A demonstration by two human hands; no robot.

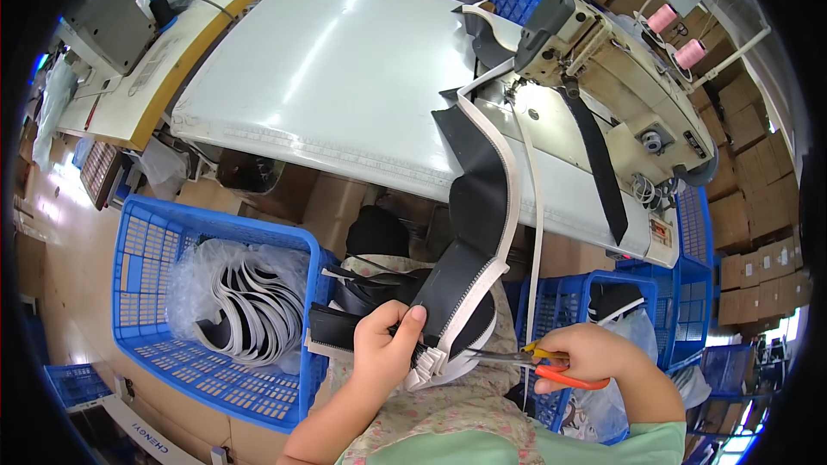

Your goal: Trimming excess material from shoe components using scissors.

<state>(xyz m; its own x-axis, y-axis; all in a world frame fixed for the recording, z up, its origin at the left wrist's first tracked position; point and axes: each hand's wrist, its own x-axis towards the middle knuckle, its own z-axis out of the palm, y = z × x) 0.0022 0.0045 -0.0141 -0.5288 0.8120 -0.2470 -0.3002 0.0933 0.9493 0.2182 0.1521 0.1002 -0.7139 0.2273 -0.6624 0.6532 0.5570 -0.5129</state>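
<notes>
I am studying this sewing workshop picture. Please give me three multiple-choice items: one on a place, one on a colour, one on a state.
1. Where is the blue crate of white-edged pieces?
A. at the person's left
B. on the table
C. behind the sewing machine

2. What colour are the scissors' handles?
A. green
B. orange and yellow
C. black

3. What is the left hand doing?
A. resting empty
B. gripping the black piece
C. touching the thread cones

Key: 1 A, blue crate sits lower left. 2 B, scissors in right hand. 3 B, left hand pinches black piece.

Bare left hand (385, 346) and right hand (587, 356), short mint-green sleeves, plus a floral-print apron or top underneath.
</notes>
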